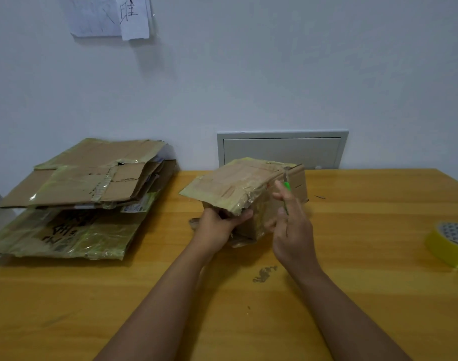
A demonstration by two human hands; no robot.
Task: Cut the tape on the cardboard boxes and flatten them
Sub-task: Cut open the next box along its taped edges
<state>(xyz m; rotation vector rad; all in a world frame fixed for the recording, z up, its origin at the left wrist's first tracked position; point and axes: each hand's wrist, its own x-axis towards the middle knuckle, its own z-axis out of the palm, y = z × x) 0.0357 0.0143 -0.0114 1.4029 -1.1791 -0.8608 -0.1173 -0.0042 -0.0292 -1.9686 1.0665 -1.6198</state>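
A small taped cardboard box (238, 186) stands near the middle of the wooden table (366, 230), its top flap lifted and spread towards the left. My left hand (220, 225) grips the box's near lower edge, thumb on the front face. My right hand (290, 225) holds a green-handled cutter (286, 187), its thin blade reaching up to the taped top right corner of the box. The lower part of the cutter is hidden inside my fingers.
A stack of flattened cardboard boxes (87, 194) lies on the table's left side. A roll of yellow tape (450, 242) sits at the right edge. Cardboard crumbs (264, 274) lie in front of the box. A grey wall panel (282, 149) is behind.
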